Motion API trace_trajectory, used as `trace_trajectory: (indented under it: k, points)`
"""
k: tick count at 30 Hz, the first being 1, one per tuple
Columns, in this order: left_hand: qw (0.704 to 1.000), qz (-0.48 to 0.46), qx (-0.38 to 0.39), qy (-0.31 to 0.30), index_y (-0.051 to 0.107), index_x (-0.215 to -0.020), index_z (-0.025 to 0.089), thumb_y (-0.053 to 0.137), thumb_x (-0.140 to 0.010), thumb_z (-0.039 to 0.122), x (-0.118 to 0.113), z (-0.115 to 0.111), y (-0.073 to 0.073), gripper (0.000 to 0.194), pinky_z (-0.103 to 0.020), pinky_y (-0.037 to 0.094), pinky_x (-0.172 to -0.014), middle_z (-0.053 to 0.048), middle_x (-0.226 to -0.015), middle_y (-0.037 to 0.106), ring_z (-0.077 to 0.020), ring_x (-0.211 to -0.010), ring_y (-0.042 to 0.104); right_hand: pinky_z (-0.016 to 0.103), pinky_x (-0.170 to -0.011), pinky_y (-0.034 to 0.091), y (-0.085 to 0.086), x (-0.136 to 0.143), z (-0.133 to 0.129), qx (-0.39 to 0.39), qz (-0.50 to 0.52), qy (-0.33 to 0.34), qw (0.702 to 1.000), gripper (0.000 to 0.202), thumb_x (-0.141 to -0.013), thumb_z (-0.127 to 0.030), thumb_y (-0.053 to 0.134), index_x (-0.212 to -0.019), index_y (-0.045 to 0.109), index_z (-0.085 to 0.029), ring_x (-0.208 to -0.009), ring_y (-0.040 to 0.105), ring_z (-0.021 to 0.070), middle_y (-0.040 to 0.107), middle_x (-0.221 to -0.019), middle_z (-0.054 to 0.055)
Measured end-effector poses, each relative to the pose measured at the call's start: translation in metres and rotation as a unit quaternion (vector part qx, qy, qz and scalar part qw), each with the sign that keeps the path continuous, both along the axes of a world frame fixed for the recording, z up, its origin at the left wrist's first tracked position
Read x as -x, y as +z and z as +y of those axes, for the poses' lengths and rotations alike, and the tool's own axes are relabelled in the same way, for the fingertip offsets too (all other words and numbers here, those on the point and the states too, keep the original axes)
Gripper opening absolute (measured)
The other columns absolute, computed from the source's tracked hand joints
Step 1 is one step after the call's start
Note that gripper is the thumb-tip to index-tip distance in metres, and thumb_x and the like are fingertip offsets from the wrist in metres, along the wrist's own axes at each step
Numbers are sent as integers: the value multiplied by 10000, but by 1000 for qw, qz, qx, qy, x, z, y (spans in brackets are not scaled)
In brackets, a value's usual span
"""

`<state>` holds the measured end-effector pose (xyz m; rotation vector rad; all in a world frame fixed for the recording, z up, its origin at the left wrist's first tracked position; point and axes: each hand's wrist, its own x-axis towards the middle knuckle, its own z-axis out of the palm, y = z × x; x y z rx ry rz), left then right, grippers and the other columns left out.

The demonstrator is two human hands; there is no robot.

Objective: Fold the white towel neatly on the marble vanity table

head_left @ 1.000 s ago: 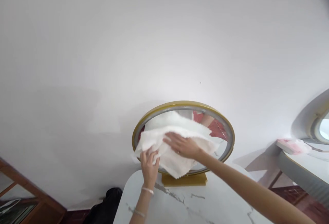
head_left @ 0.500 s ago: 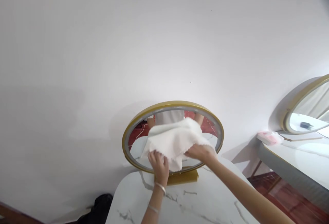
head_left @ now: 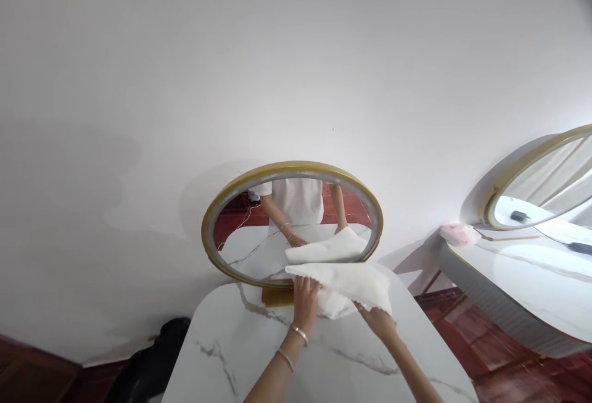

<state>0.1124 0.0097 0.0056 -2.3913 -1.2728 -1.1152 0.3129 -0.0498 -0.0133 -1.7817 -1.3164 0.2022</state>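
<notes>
A folded white cloth (head_left: 354, 282) is held between my two hands, in front of the lower right part of a round gold-framed mirror (head_left: 292, 166). My left hand (head_left: 306, 299), with two bracelets at its wrist, grips the cloth's left end. At the right, my right hand (head_left: 377, 319) has its fingers under the cloth's lower edge, partly hidden by it. The mirror stands on a gold base (head_left: 276, 296) on a white marble-patterned table (head_left: 231, 341). The glass reflects the cloth, both arms and a white shirt.
A second table (head_left: 531, 273) with another gold-framed mirror (head_left: 550, 187) stands at the right. A pink and white tissue pack (head_left: 459, 234) lies on its near left corner. A black object (head_left: 148, 360) is on the floor at the left. A pale wall (head_left: 277, 51) rises behind.
The cloth has moved down and right, off the middle of the mirror glass towards the tabletop, and is now folded. Both hands have moved with it. The view has shifted slightly.
</notes>
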Motion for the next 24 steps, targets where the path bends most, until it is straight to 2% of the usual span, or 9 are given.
trace_trajectory:
  k: [3,6,9,11,12,15,18,21,24]
  points:
    - [994,-25,106,-16,628,-892,208,509,-784,53,33,-27,-32,224,-543,360,-1057,-83,-1358,430,-286,-1330,343,411,-782,523,-36,14,-17,2,78,5,997,446,-724,-568,513,-841,658,-163,-783,660,291,664,-734,119]
    - [966,-127,220,-37,623,-1029,215,574,-825,275,53,-42,-43,218,-558,284,-1108,-87,-1512,220,-311,-1422,169,373,-731,532,-49,15,-22,-35,173,-45,983,527,-752,-468,505,-1140,560,-116,-737,659,234,670,-861,113]
    - [872,-359,331,37,547,-1134,181,621,-753,500,58,-39,-45,502,-522,371,-1050,-177,-1439,308,-323,-1353,332,362,-731,529,-43,3,-22,-18,188,-51,981,601,-724,-327,496,-1293,462,-138,-734,662,210,674,-997,109]
    - [800,-456,386,65,496,-1145,149,655,-659,591,57,-31,-46,676,-460,486,-918,-210,-1263,481,-306,-1163,540,388,-813,513,-36,-8,-24,14,158,-4,987,537,-663,-274,471,-1182,574,-180,-905,660,253,674,-1074,94]
    - [781,-471,404,63,482,-1141,138,673,-616,612,57,-27,-46,733,-423,521,-844,-196,-1156,550,-285,-1040,609,401,-847,502,-34,-14,-27,29,144,19,989,498,-637,-264,455,-1099,626,-196,-997,637,276,675,-1096,80]
    - [779,-458,426,43,511,-1077,138,679,-605,615,59,-25,-44,692,-322,530,-660,-111,-922,631,-207,-753,648,405,-865,495,-38,-25,-45,57,120,61,989,454,-620,-254,440,-1003,683,-232,-1095,596,296,679,-1116,47]
    - [791,-434,431,21,573,-920,152,647,-668,585,68,-41,-37,507,-249,457,-545,-23,-719,605,-149,-594,575,380,-791,517,-52,-27,-76,76,90,82,990,461,-662,-245,467,-1065,690,-267,-958,639,272,695,-1045,45]
    - [805,-406,432,-9,596,-802,164,636,-702,524,83,-67,-26,375,-218,407,-541,21,-631,549,-119,-568,508,398,-735,518,-59,-21,-112,49,29,36,998,393,-705,-271,481,-1010,728,-262,-834,621,269,667,-867,76]
    - [842,-347,413,-19,615,-899,179,571,-778,475,102,-96,-12,322,-224,419,-582,20,-680,561,-122,-602,506,447,-780,504,-44,-10,-141,-17,-18,-33,999,295,-747,-347,511,-868,753,-230,-896,581,294,627,-962,127]
